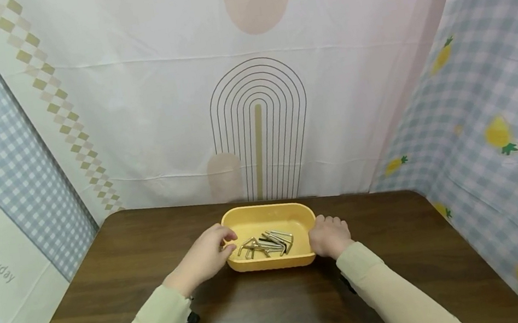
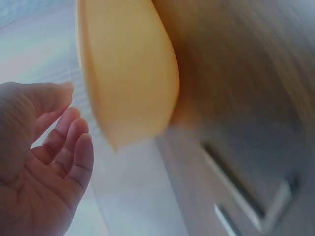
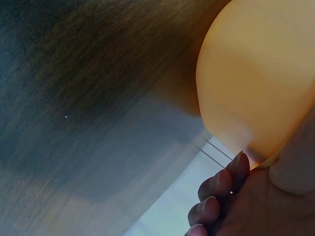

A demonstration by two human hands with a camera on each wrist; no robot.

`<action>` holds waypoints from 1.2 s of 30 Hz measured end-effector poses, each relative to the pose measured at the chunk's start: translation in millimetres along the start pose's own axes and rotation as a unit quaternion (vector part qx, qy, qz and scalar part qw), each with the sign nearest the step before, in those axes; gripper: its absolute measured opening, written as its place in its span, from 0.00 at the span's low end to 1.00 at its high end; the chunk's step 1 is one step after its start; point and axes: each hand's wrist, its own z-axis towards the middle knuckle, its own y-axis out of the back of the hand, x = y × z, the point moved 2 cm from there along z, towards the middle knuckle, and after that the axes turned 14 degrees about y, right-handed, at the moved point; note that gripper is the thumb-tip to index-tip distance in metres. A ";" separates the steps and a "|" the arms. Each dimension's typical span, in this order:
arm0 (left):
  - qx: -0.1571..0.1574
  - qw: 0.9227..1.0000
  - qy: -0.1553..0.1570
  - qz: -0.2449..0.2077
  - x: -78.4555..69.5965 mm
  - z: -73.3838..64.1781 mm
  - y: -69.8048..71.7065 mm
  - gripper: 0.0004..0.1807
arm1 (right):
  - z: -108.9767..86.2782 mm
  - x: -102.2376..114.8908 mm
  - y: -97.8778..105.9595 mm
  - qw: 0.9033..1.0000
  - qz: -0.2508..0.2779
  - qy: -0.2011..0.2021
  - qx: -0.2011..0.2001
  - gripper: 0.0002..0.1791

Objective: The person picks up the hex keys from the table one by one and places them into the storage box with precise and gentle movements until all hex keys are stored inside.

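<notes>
A yellow plastic basket (image 1: 273,264) stands on the table, with several L-shaped hex keys (image 1: 275,244) lying in it, mostly silvery and one dark. At the basket's right end my right hand (image 1: 330,235) grips the rim, thumb side over the edge; in the right wrist view its fingers (image 3: 210,186) curl against the outside wall. My left hand (image 1: 208,251) is at the left end with thumb and fingers loosely bent. The left wrist view shows a gap between that hand (image 2: 47,152) and the basket wall (image 2: 130,73).
The dark brown wooden table (image 1: 279,307) ends at a patterned white cloth (image 1: 165,130) behind the basket. A checked cloth (image 1: 488,96) hangs on the right. Blurred L-shaped metal pieces (image 2: 236,191) show low in the left wrist view, on the table side.
</notes>
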 end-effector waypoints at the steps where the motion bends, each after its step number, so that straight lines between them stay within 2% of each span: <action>1: -0.003 1.000 0.001 -0.001 4.0 -3.2 3.9 0.07 | -0.2 0.0 0.6 1.000 0.000 0.000 0.001 0.14; 5: 0.003 1.000 0.020 -0.001 20.8 -16.4 16.9 0.08 | -0.7 -0.9 1.2 1.000 0.001 -0.001 0.001 0.15; 10: 0.025 0.998 0.054 0.016 40.0 -29.1 24.0 0.08 | -1.5 -2.2 1.0 1.000 0.006 -0.005 0.000 0.15; 17: 0.057 0.992 0.107 0.028 61.2 -36.7 23.4 0.11 | -1.9 -3.1 -0.4 1.000 0.009 -0.004 -0.003 0.17; 21: 0.075 0.989 0.127 0.031 70.2 -39.6 18.9 0.10 | -1.6 -3.0 -1.0 1.000 0.010 0.000 -0.004 0.16; 25: 0.085 0.988 0.126 0.034 76.2 -42.2 15.2 0.09 | -1.7 -1.8 0.0 1.000 0.010 0.004 -0.004 0.16; 31: 0.075 0.990 0.110 0.046 79.6 -43.7 13.5 0.08 | -1.2 -0.5 0.9 1.000 0.006 0.005 0.000 0.15; 36: 0.072 0.989 0.108 0.066 78.6 -44.7 13.3 0.09 | -0.4 0.3 0.8 1.000 0.001 0.005 0.002 0.15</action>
